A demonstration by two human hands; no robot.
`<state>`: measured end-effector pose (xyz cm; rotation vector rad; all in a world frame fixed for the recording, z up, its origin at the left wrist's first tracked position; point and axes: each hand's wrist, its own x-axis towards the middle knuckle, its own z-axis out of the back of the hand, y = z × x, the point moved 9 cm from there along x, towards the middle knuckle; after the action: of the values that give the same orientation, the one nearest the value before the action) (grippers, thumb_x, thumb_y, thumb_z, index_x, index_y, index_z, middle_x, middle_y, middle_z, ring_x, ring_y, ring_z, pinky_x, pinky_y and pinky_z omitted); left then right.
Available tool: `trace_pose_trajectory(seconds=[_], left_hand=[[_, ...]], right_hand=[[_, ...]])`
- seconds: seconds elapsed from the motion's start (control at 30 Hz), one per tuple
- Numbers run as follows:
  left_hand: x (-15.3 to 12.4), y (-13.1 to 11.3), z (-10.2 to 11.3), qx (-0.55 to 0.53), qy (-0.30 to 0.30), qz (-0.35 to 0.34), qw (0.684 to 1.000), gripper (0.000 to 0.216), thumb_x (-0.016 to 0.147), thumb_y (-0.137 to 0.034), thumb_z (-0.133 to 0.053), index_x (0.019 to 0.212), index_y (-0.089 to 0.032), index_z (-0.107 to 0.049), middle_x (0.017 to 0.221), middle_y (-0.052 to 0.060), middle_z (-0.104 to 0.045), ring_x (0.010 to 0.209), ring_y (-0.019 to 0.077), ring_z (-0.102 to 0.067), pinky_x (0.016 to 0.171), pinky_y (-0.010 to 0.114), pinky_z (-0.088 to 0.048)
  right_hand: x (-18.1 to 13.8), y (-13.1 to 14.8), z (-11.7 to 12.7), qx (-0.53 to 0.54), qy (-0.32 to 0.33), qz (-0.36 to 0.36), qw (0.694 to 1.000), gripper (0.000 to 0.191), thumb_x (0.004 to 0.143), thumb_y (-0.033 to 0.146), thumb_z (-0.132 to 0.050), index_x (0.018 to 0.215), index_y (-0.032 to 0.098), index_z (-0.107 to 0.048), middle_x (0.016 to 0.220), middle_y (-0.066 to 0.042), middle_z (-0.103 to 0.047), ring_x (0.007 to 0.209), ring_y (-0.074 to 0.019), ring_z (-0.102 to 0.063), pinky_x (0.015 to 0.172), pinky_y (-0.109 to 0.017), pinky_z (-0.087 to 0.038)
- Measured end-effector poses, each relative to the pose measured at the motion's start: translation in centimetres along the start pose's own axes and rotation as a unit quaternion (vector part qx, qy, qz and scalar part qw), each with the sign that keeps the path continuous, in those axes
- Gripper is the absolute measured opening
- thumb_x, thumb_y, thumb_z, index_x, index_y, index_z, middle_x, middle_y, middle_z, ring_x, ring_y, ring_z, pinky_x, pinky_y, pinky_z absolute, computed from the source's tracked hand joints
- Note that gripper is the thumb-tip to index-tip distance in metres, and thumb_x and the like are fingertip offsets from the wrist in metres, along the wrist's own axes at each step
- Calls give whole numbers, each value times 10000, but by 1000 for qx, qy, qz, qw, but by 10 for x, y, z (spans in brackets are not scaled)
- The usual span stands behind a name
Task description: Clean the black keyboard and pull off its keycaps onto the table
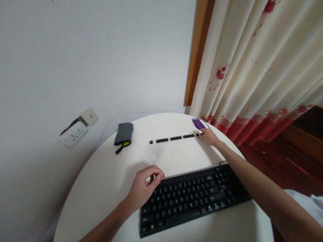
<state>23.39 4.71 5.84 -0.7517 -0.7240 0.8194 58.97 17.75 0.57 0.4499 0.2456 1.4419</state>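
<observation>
Beyond the black keyboard [196, 193], several loose black keycaps [176, 138] stand in a row on the white round table [106, 181], some grouped together. At the right end of this row is my right hand [208, 137], its fingers closed on a small slim white-and-dark piece [200, 131] whose kind I cannot make out. The last single keycap [197, 134] lies right by those fingertips. My left hand [144, 183] is curled at the keyboard's upper left corner, thumb and forefinger together. Whatever its fingers may hold is hidden.
A purple object [199, 123], partly pixelated, lies just past my right hand. On the left is a grey pouch [124, 132] with a black loop and yellow inside. A wall with a socket [73, 134] and a flowered curtain [242, 84] border the table.
</observation>
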Motion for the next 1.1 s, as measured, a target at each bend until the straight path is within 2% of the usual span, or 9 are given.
trace_pose_trajectory(seconds=[0.1, 0.2, 0.27, 0.33, 0.43, 0.57, 0.67, 0.83, 1.1], left_hand=[[0, 1, 1, 0, -3, 1, 1000, 200, 903, -244, -544, 761, -174, -667, 726, 26, -676, 667, 145, -597, 625, 237, -454], [-1, 3, -2, 0, 4, 4, 1000, 196, 905, -247, -547, 767, -175, -666, 727, 22, -672, 668, 142, -593, 628, 236, -452], [-1, 5, -5, 0, 16, 10, 1000, 195, 910, -247, -546, 774, -175, -666, 736, 22, -670, 680, 143, -594, 636, 236, -451], [-2, 7, -9, 0, 28, 15, 1000, 196, 918, -252, -543, 783, -177, -665, 749, 22, -668, 695, 144, -595, 643, 235, -451], [-2, 7, -13, 4, 39, 18, 999, 202, 926, -266, -541, 789, -179, -663, 752, 19, -661, 699, 143, -591, 636, 232, -446], [-1, 9, -18, 6, 51, 23, 998, 212, 929, -285, -543, 788, -180, -662, 758, 22, -663, 712, 149, -599, 638, 232, -449], [-2, 11, -20, 4, 59, 27, 998, 207, 927, -289, -546, 797, -179, -664, 781, 26, -675, 742, 156, -615, 667, 237, -459], [-3, 15, -24, 11, 70, 39, 997, 211, 926, -299, -544, 807, -178, -669, 785, 24, -678, 748, 156, -620, 673, 237, -459], [-1, 15, -26, 10, 73, 41, 996, 215, 925, -303, -539, 806, -181, -670, 782, 21, -675, 735, 154, -614, 661, 237, -450]], right_hand=[[-8, 9, 22, 33, -36, 8, 999, 202, 840, 307, -633, 955, 156, -702, 850, -63, -720, 735, -179, -618, 684, -245, -422], [-27, 17, 50, 66, -78, 1, 995, 410, 978, 361, -356, 956, 118, -685, 844, -95, -700, 701, -179, -600, 635, -259, -426], [-49, 22, 70, 110, -112, -2, 988, 522, 1004, 375, -218, 1002, 114, -670, 855, -99, -687, 697, -177, -591, 619, -262, -435], [-77, 27, 93, 198, -173, 8, 965, 512, 996, 408, -246, 987, 133, -678, 850, -92, -672, 744, -185, -596, 678, -270, -457], [-123, 29, 113, 233, -236, 8, 943, 459, 980, 442, -315, 938, 191, -698, 872, -71, -657, 843, -200, -599, 744, -280, -455], [-169, 11, 106, 243, -242, -72, 937, 424, 965, 478, -364, 860, 215, -679, 702, -27, -586, 634, -173, -535, 560, -265, -396], [-190, 1, 94, 231, -238, -103, 938, 360, 938, 461, -438, 741, 217, -612, 612, -3, -537, 563, -162, -492, 542, -270, -374], [-196, 1, 71, 184, -183, -98, 961, 383, 958, 471, -416, 718, 207, -556, 558, 13, -499, 544, -164, -472, 563, -279, -355], [-191, 1, 57, 154, -142, -72, 975, 358, 967, 437, -419, 727, 202, -545, 598, 10, -544, 595, -171, -522, 614, -279, -362]])
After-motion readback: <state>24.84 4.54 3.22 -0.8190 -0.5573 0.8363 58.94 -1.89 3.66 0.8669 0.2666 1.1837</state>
